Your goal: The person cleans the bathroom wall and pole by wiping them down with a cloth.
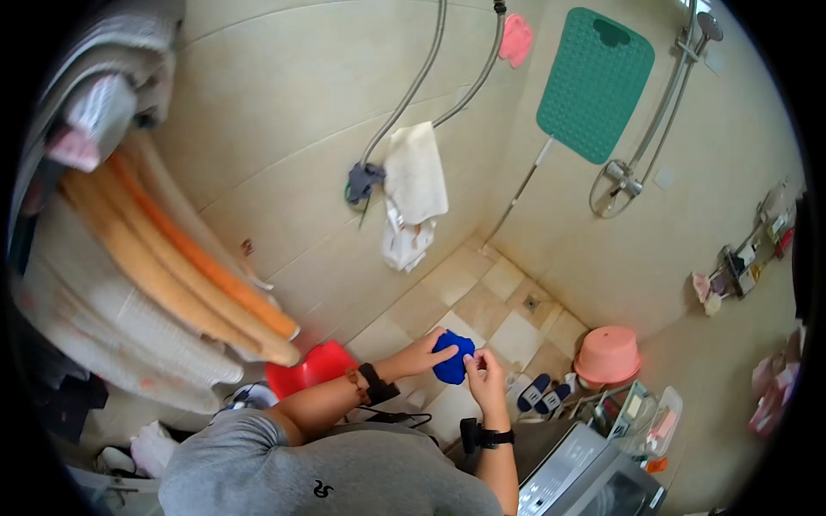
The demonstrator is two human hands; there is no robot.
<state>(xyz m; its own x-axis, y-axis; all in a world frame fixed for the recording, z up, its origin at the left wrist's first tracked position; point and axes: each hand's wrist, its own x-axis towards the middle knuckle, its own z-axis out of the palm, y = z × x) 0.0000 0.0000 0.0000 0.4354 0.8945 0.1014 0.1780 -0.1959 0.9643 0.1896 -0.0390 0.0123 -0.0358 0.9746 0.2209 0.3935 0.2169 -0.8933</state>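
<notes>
A small bright blue, cloth-like bundle (454, 359) is held up in front of my body, above the tiled floor. My left hand (422, 354) grips it from the left, with the thumb lying across its near face. At its right edge, the bent fingers of my right hand (487, 377) pinch it. Its exact kind is too small to make out. Black bands with small devices circle both wrists, and a brown bead bracelet is on the left one.
Towels (198, 249) hang at the left, above a red basin (314, 365). To the right stand a washing machine (572, 469), a pink tub (607, 354) and slippers (544, 393). A green mat (595, 86) and shower hose (662, 103) hang on the far wall.
</notes>
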